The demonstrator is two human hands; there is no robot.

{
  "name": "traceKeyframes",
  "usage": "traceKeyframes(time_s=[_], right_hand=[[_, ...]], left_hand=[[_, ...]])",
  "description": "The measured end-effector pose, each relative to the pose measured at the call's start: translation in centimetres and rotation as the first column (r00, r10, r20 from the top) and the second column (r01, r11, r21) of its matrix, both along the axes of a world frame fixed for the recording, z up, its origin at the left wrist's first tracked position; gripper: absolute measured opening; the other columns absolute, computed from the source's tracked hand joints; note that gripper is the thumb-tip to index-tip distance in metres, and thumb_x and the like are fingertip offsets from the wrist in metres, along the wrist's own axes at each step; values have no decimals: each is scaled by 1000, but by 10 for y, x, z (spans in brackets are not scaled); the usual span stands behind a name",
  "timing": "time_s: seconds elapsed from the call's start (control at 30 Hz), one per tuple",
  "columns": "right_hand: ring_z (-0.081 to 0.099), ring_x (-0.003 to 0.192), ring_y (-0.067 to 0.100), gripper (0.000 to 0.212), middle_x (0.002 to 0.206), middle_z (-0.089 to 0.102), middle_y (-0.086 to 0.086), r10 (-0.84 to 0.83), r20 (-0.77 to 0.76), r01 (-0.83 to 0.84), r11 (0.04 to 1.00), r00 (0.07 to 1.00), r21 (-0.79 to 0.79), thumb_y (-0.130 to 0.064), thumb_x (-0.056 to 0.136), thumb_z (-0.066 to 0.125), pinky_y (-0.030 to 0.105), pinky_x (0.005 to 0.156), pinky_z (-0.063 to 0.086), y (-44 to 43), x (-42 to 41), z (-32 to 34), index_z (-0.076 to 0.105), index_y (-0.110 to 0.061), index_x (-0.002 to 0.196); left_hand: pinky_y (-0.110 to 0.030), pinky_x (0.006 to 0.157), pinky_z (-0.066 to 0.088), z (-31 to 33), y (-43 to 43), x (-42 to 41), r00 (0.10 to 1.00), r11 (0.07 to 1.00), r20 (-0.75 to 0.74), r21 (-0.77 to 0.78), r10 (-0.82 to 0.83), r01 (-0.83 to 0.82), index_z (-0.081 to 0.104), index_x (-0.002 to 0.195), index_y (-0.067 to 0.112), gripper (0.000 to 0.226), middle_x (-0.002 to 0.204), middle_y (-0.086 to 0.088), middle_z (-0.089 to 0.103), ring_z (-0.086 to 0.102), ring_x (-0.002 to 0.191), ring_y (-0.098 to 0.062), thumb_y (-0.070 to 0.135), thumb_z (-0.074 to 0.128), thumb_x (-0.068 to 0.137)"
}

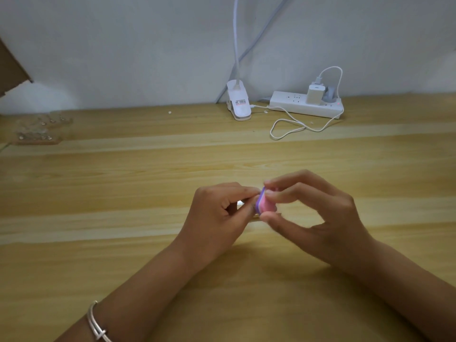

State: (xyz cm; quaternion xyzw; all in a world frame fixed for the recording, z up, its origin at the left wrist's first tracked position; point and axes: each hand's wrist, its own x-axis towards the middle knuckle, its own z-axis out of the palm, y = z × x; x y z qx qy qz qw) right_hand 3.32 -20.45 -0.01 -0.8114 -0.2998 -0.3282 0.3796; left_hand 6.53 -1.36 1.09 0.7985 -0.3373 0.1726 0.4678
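Observation:
A small pink and purple block (264,203), perhaps a layered eraser or pad, is held just above the wooden table (123,183) at the centre. My right hand (318,215) pinches it between thumb and fingertips. My left hand (217,218) meets it from the left, with its curled fingers touching the purple edge. Something small and white shows between the left fingers, too hidden to name. A silver bangle (96,324) sits on my left wrist.
A white clip lamp (238,104) stands at the table's back by the wall. Beside it lies a white power strip (306,104) with a charger plugged in and a looping white cable (291,127). Clear packets (39,129) lie at far left.

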Motion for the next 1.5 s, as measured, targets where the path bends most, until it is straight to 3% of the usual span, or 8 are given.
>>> traceKeyframes(time_s=[0.07, 0.23, 0.33, 0.57, 0.87, 1.23, 1.4, 1.5], right_hand=[[72, 101, 21, 20, 105, 70, 12, 36, 16, -35, 999, 999, -37, -18, 85, 81, 36, 85, 57, 3, -1, -2, 75, 0, 91], [73, 98, 22, 17, 101, 71, 9, -64, -44, 64, 998, 997, -2, -17, 82, 81, 45, 82, 57, -8, 3, 3, 75, -3, 89], [71, 95, 19, 20, 103, 71, 11, 20, -12, -21, 998, 1000, -57, -19, 86, 79, 35, 83, 57, 1, -1, -2, 75, 0, 90], [72, 99, 20, 19, 104, 71, 9, -42, -25, 42, 999, 999, -14, -19, 85, 81, 37, 85, 57, -5, 2, 2, 75, -2, 92], [72, 99, 20, 18, 105, 71, 10, -61, -23, 61, 998, 998, -17, -18, 84, 81, 42, 83, 58, -3, 1, 2, 76, -2, 91], [71, 97, 20, 18, 106, 71, 11, 12, 28, -10, 998, 1000, -58, -19, 87, 76, 34, 84, 56, 3, -2, -2, 76, -1, 91], [72, 98, 21, 17, 105, 71, 10, -88, -17, 88, 996, 996, -5, -18, 86, 80, 33, 85, 57, -7, 3, 2, 75, -2, 91], [71, 98, 20, 18, 106, 70, 12, 3, 26, -2, 999, 1000, -43, -18, 87, 77, 34, 85, 56, 2, -1, -1, 75, -1, 91]], left_hand=[[-12, 54, 33, 0, 1, 0, 1000, 1000, 7, 11, -14, 14, 79, 94, 14, 15, 60, 22, 53, 42, 51, -1, 7, 69, 85], [-13, 54, 32, -1, 1, 0, 999, 998, 6, 58, 36, -36, 79, 88, 13, 11, 62, 14, 58, 42, 51, -1, 7, 70, 84], [-12, 54, 34, 0, 4, 2, 999, 998, 20, 38, 42, -43, 79, 89, 11, 13, 65, 7, 66, 45, 52, 3, 5, 69, 84], [-9, 55, 31, 2, 3, 1, 999, 999, -3, 23, 33, -33, 80, 88, 13, 12, 64, 26, 54, 44, 50, 2, 6, 70, 84], [-46, 52, 47, -1, 1, 3, 970, 989, -233, -147, -69, 35, 79, 92, 11, 14, 71, 2, 72, 60, 58, -37, 9, 66, 88], [-48, 55, 53, -1, 1, 2, 957, 983, -268, -169, -115, 71, 77, 99, 14, 18, 83, 1, 76, 68, 66, -35, 10, 62, 89], [-51, 57, 50, -1, 0, 2, 939, 979, -321, -194, -125, 63, 77, 90, 19, 17, 73, -3, 73, 66, 65, -35, 9, 62, 90], [-39, 67, 58, 0, 1, 2, 936, 972, -310, -209, -167, 104, 76, 96, 5, 17, 84, -5, 76, 72, 76, -21, -1, 61, 91]])
